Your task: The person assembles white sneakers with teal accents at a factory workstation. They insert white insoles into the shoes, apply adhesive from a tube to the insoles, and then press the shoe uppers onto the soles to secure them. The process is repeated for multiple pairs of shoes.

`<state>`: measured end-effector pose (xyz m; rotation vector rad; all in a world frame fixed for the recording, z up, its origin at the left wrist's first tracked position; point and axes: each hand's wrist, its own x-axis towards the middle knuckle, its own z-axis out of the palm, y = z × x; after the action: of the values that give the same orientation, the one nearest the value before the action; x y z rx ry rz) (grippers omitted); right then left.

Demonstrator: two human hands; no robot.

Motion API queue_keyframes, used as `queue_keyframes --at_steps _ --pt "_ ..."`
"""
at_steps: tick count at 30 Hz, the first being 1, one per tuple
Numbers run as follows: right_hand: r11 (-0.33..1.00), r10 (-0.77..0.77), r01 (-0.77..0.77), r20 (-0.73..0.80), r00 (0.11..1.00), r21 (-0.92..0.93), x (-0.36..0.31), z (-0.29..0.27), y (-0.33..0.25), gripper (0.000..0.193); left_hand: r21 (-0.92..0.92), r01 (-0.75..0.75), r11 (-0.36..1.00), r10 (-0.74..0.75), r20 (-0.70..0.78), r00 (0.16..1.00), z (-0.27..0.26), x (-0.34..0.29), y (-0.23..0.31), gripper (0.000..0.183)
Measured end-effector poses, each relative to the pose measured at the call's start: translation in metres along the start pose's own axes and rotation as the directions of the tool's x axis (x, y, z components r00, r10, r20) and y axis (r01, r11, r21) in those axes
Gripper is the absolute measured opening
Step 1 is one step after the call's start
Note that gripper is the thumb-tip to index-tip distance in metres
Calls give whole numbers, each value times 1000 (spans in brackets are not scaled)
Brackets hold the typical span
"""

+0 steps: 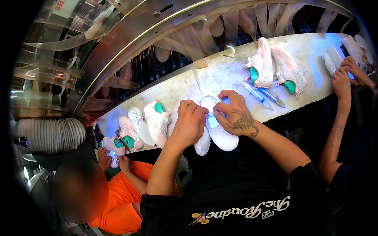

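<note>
A white shoe sole (225, 138) lies under my hands at the front edge of the bench, its far end showing between them. My left hand (189, 122) is closed in a pinch over the sole's left side. My right hand (235, 114), tattooed on the back, pinches close to it over the middle. A small pale patch lit blue (213, 121) shows just below the fingertips; what the fingers hold is too small to make out. Beside the sole, partly behind my left hand, lies another white shoe piece (202, 144).
Pink-and-white shoes (260, 65) with green insides stand to the right, near several pens or brushes and a blade-like tool (275, 98). More shoes (156, 124) line the left. A co-worker in orange (122, 196) works at left, another person's hands (342, 84) at right. Clear strips (197, 43) hang behind.
</note>
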<state>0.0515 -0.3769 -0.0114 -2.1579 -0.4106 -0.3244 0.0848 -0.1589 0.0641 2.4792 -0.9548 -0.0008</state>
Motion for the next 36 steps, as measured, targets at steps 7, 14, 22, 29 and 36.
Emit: queue_keyframes --at_steps 7,14,22,29,36 --pt "1000 0 -1 14 1000 18 1 -7 -4 15 -92 16 996 -13 30 999 2 9 -7 11" --pt "997 -9 5 46 999 76 -2 -12 1 14 -91 2 996 2 44 999 0 9 -6 10" --pt "999 -16 15 24 1000 51 -3 -8 2 15 -69 -9 998 15 82 996 1 7 -10 10" --pt "998 -58 58 11 998 18 -3 -9 3 15 55 -130 990 124 103 987 1 10 -12 13" --pt "995 -100 100 -3 995 18 -5 -9 3 17 89 -154 984 128 249 960 -8 21 -10 9"
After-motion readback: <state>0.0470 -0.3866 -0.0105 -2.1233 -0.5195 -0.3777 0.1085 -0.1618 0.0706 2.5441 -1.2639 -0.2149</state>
